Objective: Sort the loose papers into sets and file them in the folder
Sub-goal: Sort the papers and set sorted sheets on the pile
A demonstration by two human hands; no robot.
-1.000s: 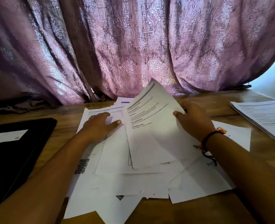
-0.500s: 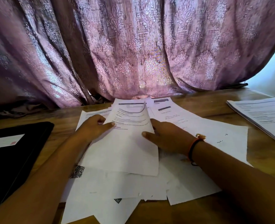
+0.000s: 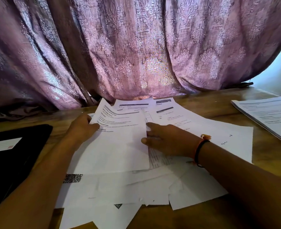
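Left-hand fingers (image 3: pixel 95 126) pinch a sheet (image 3: pixel 119 146) (folder (image 3: pixel 12 164) left, stack (image 3: pixel 268 116) right).

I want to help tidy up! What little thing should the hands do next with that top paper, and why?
Probably lift the top sheet clear of the loose pile. The left hand pinches its left edge and the right hand rests at its right edge, so it looks ready to come away. A neat stack lies to the right, perhaps its set.

A band (image 3: pixel 200 148) of black cord and orange thread rings the right wrist (image 3: pixel 208 156); both forearms bare.
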